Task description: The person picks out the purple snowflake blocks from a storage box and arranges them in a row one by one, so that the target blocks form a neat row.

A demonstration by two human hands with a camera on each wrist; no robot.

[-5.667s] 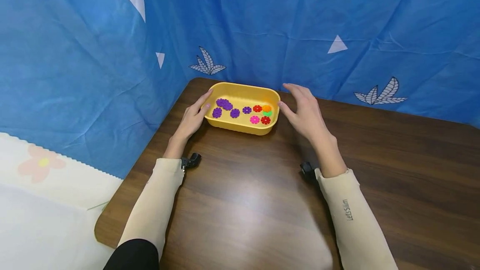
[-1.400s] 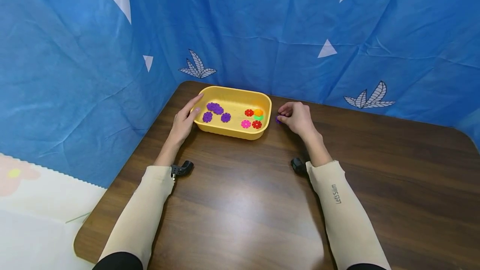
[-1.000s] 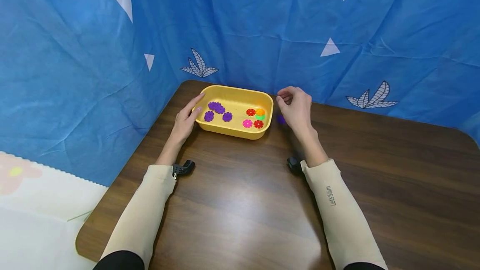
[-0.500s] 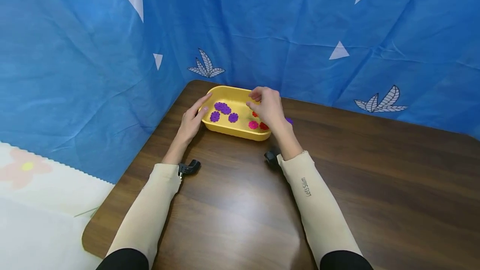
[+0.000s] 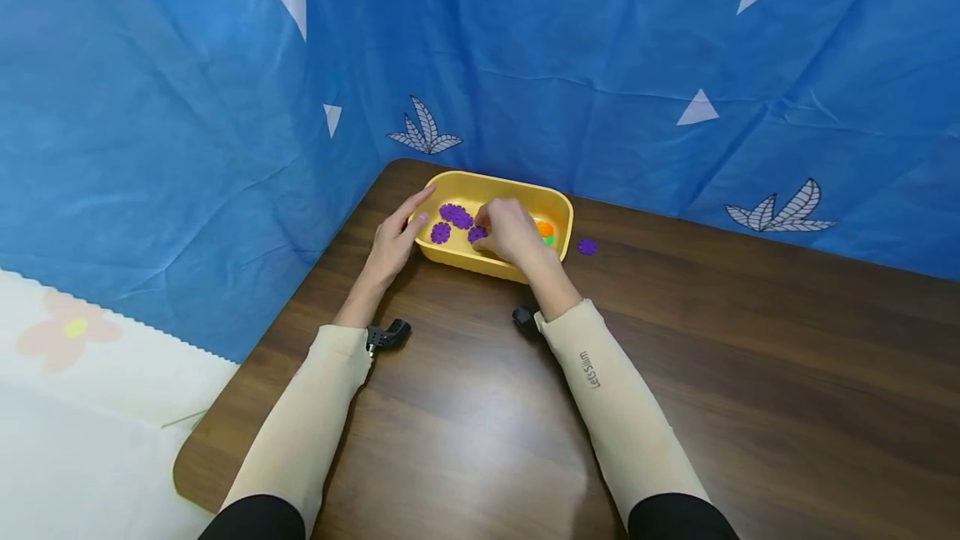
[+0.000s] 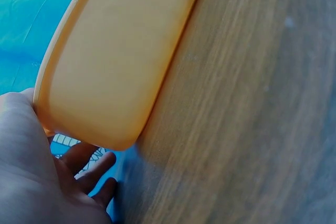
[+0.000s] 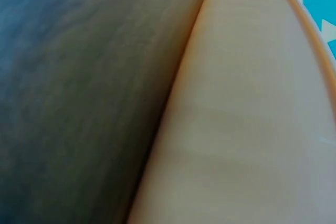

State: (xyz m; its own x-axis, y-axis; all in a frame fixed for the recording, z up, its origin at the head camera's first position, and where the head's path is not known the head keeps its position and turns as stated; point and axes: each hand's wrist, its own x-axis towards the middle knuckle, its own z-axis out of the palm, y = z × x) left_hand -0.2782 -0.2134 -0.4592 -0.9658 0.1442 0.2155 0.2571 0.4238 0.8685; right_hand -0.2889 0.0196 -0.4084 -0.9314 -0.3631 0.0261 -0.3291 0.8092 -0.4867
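In the head view a yellow plastic tub (image 5: 480, 263) stands on the table with notched, flower-shaped plastic discs inside. My left hand (image 5: 392, 247) holds its left end, thumb over the rim and fingers outside; the left wrist view shows this hand (image 6: 31, 166) against the tub's wall (image 6: 115, 61). Reaching into the tub, my right hand (image 5: 513, 232) has thumb and fingertips at a purple disc (image 5: 477, 234), apparently pinching it. More purple discs (image 5: 452, 213) lie left of it. An orange disc (image 5: 545, 228) and a green one (image 5: 548, 240) show beyond the right hand, which hides the red and pink discs.
One purple disc (image 5: 587, 247) lies on the brown table (image 5: 465, 407), just right of the tub. A blue printed curtain (image 5: 540, 65) hangs close behind and to the left. The right wrist view is mostly tub wall (image 7: 241, 103).
A purple disc has gone from the tub to the table, released by my right hand. That hand has since moved left over the tub and down to another purple disc.
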